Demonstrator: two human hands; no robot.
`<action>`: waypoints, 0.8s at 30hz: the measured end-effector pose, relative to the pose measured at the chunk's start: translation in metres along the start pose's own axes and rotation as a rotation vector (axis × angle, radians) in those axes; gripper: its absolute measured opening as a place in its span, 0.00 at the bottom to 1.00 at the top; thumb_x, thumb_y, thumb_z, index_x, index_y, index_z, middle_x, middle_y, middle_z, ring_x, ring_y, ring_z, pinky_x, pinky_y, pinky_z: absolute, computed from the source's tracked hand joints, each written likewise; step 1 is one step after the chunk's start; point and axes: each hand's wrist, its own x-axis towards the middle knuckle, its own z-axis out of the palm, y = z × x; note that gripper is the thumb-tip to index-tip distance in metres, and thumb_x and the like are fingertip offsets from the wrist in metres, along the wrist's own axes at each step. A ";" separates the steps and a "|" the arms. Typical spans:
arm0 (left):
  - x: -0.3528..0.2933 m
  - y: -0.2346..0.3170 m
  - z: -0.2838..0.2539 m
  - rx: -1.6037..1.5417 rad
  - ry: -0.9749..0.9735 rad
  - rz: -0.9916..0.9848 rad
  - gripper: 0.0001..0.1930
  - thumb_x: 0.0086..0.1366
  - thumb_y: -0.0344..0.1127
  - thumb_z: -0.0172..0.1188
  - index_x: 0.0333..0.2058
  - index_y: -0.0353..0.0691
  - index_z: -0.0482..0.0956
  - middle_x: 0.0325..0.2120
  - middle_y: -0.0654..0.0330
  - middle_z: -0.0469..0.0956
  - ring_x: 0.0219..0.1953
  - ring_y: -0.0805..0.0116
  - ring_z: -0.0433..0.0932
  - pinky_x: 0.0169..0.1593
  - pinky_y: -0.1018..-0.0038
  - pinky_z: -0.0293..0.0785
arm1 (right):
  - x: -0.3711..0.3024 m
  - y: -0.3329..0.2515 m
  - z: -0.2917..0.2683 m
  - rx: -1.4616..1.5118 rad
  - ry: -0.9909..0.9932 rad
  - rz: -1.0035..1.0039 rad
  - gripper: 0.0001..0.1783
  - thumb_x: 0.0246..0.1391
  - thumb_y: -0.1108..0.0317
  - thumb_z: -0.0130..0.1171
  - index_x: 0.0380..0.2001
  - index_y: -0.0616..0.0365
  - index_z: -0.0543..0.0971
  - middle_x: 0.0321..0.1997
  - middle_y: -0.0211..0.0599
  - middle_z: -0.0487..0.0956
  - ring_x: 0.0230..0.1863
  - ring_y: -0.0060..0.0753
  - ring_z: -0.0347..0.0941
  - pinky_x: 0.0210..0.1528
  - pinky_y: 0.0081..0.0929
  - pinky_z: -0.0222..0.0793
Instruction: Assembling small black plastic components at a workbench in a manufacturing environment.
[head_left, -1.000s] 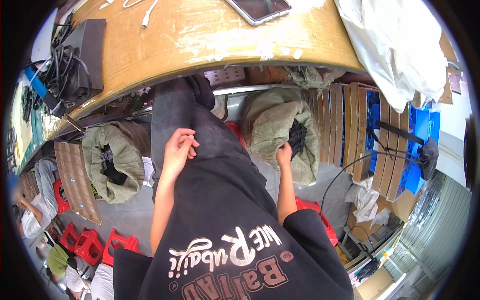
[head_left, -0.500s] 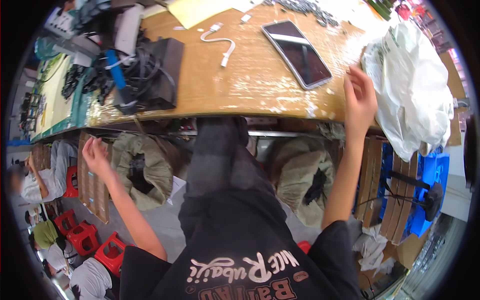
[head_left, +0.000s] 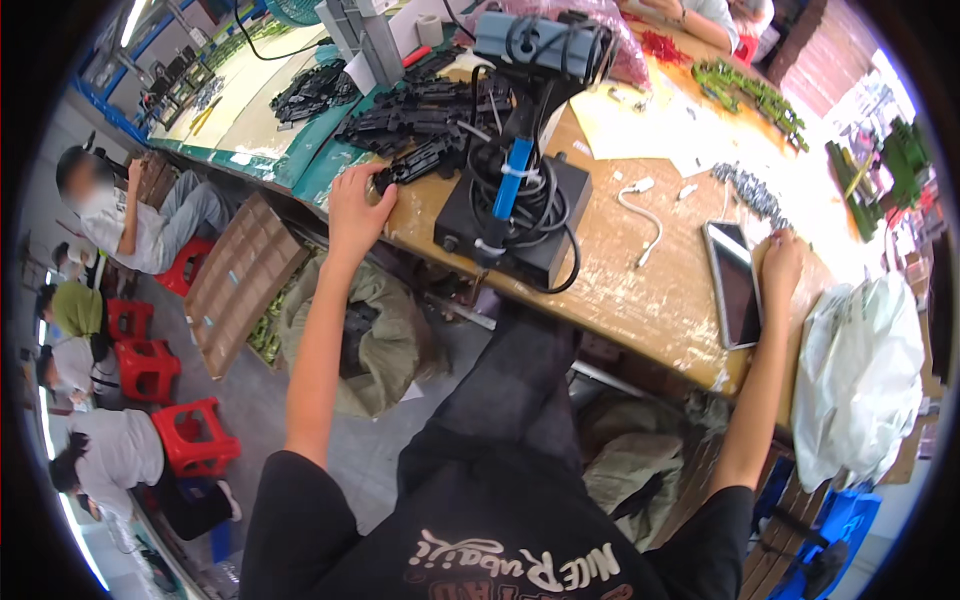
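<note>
My left hand (head_left: 358,212) is at the table's left front edge, thumb and fingers apart. Its fingertips reach the near end of a heap of black plastic parts (head_left: 425,112); whether it touches one is unclear. On the right, my right hand (head_left: 782,268) has its fingers curled together beside a smartphone (head_left: 735,285) lying face up. Its fingertips are at the near end of a pile of small grey parts (head_left: 745,190); anything between them is too small to make out. A short white cable (head_left: 650,222) lies left of the phone.
A black box (head_left: 575,205) with coiled cables and a blue-handled tool (head_left: 513,178) stands mid-table. A white plastic bag (head_left: 862,375) is at the right edge. Yellow paper (head_left: 625,125) and green parts (head_left: 750,100) lie farther back. Sacks (head_left: 375,350) stand below; people sit beyond.
The view has swung left. My left hand has risen from beside the table to its edge by the black parts. My right hand has moved forward past the phone to the grey parts.
</note>
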 end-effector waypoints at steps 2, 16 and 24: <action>0.000 0.002 0.000 -0.072 0.013 -0.031 0.14 0.47 0.35 0.58 0.34 0.38 0.71 0.34 0.55 0.71 0.40 0.58 0.67 0.45 0.69 0.62 | -0.002 0.008 0.001 0.130 0.010 -0.007 0.06 0.48 0.71 0.46 0.29 0.60 0.72 0.30 0.51 0.71 0.34 0.52 0.68 0.36 0.40 0.63; -0.006 0.016 -0.017 -0.663 0.278 -0.387 0.07 0.59 0.32 0.51 0.30 0.32 0.69 0.28 0.63 0.68 0.30 0.74 0.72 0.33 0.80 0.73 | -0.006 0.038 -0.001 0.592 -0.082 0.103 0.06 0.41 0.74 0.56 0.27 0.61 0.75 0.21 0.42 0.73 0.22 0.35 0.69 0.28 0.28 0.65; -0.024 0.011 -0.042 -1.233 0.428 -0.697 0.10 0.59 0.35 0.52 0.34 0.35 0.69 0.30 0.58 0.73 0.32 0.67 0.73 0.41 0.66 0.73 | -0.005 0.027 -0.006 0.319 -0.128 0.101 0.08 0.40 0.72 0.54 0.27 0.63 0.76 0.21 0.45 0.75 0.24 0.38 0.72 0.30 0.29 0.66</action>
